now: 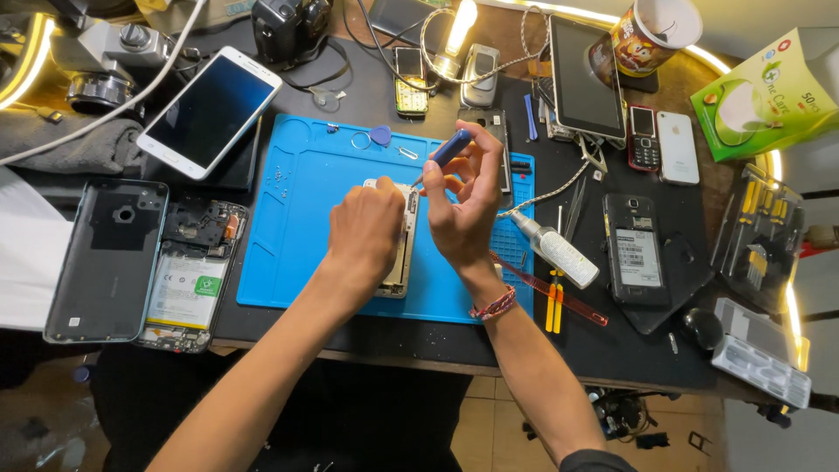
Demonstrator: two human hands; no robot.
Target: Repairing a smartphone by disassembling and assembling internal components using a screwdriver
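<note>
A phone [404,253] with a pale frame lies lengthwise on a blue work mat [288,236]. My left hand [365,232] rests on top of it and holds it down, hiding most of its face. My right hand [463,205] grips a small screwdriver with a blue handle [451,147], its thin tip angled down to the phone's upper edge near my left fingers. A red woven band circles my right wrist.
A white phone [208,109] lies at the back left. An opened phone [188,275] and its dark back cover [109,258] lie at the left. A small white bottle [559,252], orange-handled pliers, several handsets, a tablet [584,77], a green box [769,92] and tool trays sit at the right.
</note>
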